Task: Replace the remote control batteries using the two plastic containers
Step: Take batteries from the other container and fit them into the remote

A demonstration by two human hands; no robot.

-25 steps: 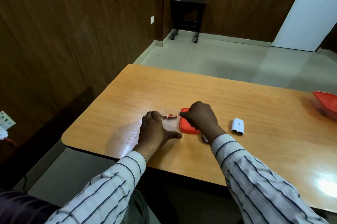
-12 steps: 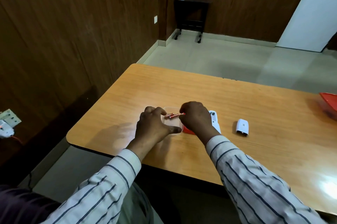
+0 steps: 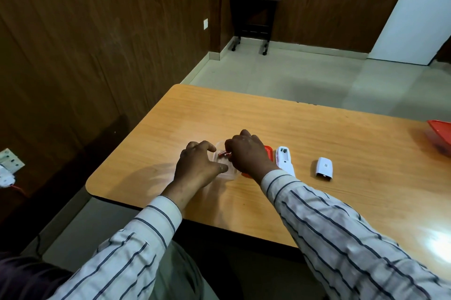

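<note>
I count outward from my grip.
- Hands: two, left hand [image 3: 197, 165] and right hand [image 3: 246, 153].
- Plastic containers: two, a clear container [image 3: 229, 174] between my hands and a lidded container [image 3: 440, 136] far to my right.
- Loose red lid [image 3: 268, 151]: one, under my right hand.
- Remote [image 3: 285, 162]: one, just right of it.
- Battery cover [image 3: 324, 165]: one, farther right.
- Red battery [image 3: 221, 153]: one certain, at my right fingertips. I cannot tell whether there are more.

- surface [image 3: 317, 129]: orange-brown wood-grain top, smooth, with a glossy glare towards its near right corner.
- clear container [image 3: 230, 176]: thin see-through plastic, shiny.
- battery [image 3: 223, 153]: red casing with a metallic glint.
- red lid [image 3: 268, 151]: smooth opaque plastic.
- remote control [image 3: 284, 160] and battery cover [image 3: 324, 168]: smooth white plastic with a slight sheen.
- sleeves [image 3: 341, 231]: striped woven cloth, matt.
- wall panels [image 3: 97, 43]: dark wood with visible grain and a low sheen.
</note>
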